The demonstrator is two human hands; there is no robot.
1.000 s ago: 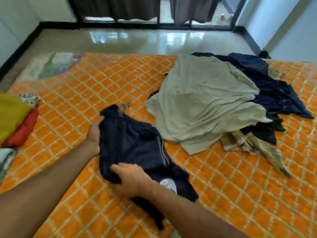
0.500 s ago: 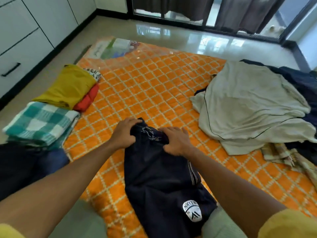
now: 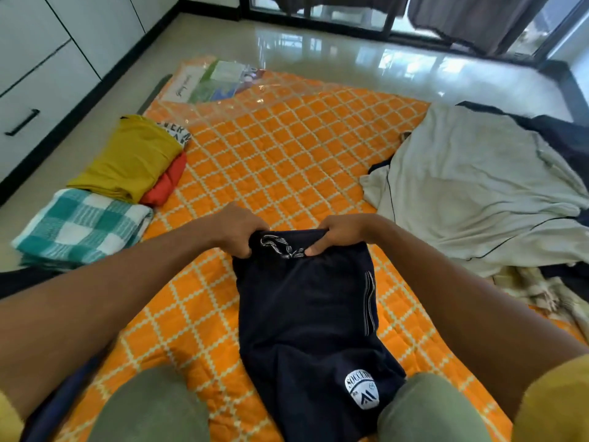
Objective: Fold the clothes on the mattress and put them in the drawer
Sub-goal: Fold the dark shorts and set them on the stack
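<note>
While gripping: my left hand [image 3: 237, 229] and right hand [image 3: 342, 231] curl round the waistband.
Navy cotton shorts [image 3: 306, 317]: long axis vertical in frame, waistband toward frame top, badge at bottom.

A home bedroom: an orange quilted mattress [image 3: 287, 148] lies on the glossy tiled floor [image 3: 318, 55]. Left of the mattress stand white cupboards with drawers [image 3: 41, 90]; beyond it, dark curtains [image 3: 478, 17] hang at glass doors.

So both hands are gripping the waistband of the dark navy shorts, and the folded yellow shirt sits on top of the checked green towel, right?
Not quite. The head view shows the yellow shirt lying on a red garment, beside the checked green towel, not on it. The rest holds: the left hand and right hand both grip the waistband of the navy shorts.
</note>
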